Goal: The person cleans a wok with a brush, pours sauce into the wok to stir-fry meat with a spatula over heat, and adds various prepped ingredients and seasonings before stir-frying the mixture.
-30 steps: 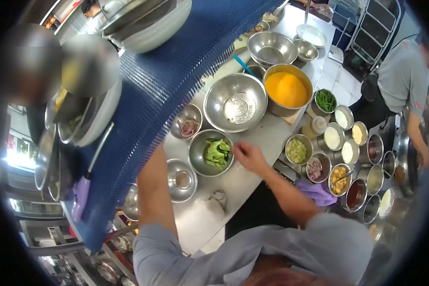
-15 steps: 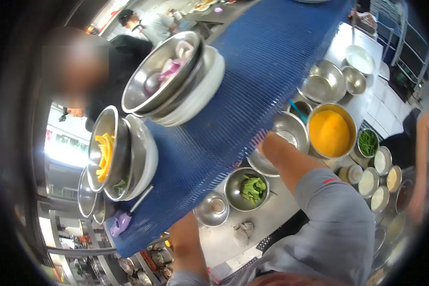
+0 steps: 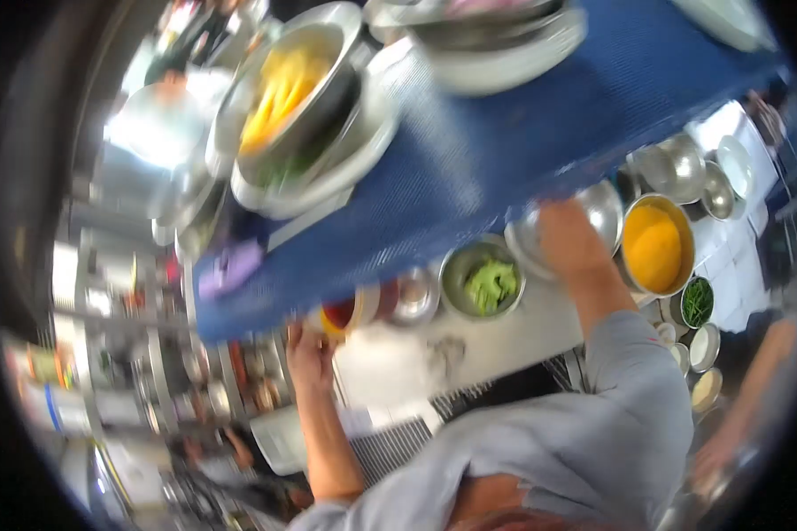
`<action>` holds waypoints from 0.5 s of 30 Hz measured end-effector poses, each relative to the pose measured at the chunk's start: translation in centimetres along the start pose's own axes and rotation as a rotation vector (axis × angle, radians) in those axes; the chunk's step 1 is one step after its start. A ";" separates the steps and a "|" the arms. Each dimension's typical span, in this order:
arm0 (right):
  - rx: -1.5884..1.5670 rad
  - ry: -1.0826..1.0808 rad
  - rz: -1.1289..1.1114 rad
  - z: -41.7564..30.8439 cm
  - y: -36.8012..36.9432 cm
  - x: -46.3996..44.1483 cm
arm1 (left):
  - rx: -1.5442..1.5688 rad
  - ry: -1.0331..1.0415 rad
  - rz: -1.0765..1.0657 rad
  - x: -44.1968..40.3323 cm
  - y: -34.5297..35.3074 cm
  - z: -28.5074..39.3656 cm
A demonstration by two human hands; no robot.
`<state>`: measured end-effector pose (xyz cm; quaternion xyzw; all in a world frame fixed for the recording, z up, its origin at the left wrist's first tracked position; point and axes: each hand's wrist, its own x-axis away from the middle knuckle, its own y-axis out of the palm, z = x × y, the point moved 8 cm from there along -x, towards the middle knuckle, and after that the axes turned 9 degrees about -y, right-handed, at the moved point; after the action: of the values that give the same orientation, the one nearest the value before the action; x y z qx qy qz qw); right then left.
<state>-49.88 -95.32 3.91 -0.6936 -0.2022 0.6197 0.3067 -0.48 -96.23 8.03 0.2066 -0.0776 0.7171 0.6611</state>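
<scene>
My left hand point(image 3: 310, 356) is below the front edge of the blue-matted shelf point(image 3: 469, 168), close to a container with red contents point(image 3: 338, 313). Its fingers look loosely bent and apart, somewhat blurred, with nothing visible in them. My right hand point(image 3: 560, 212) reaches over a wide metal bowl point(image 3: 604, 217) at the shelf's edge; its fingers are smeared and partly hidden. Between my hands, a metal bowl of green leaves point(image 3: 491, 285) stands beside a small metal bowl point(image 3: 413, 296). To the right is a pot of orange-yellow contents point(image 3: 655, 246).
On the shelf stand stacked bowls with yellow strips point(image 3: 283, 93), a white bowl point(image 3: 496, 66) under metal bowls, and a purple-handled tool point(image 3: 232, 268). A bowl of green pieces point(image 3: 697, 301) and another person's arm point(image 3: 753, 380) are at right.
The view has swung, so the shelf bowls appear higher and farther right. My left hand, hidden under the shelf before, now shows, as does the red-filled container. My right hand stays near the wide bowl.
</scene>
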 end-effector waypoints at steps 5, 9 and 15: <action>-0.136 -0.183 -0.057 -1.0 0.7 0.6 | -0.066 -0.082 0.143 5.9 -7.0 0.1; -1.500 1.097 -0.349 -13.5 -2.2 10.2 | -0.041 -0.137 0.031 5.9 -14.7 -3.4; -1.306 0.641 -0.703 -36.0 -3.7 15.0 | -0.064 -0.180 -0.094 3.3 -18.7 -8.4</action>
<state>-11.86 -88.95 -3.07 -0.7726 -0.6319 0.0151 0.0595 16.08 -87.82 -1.28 0.2524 -0.1500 0.6609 0.6907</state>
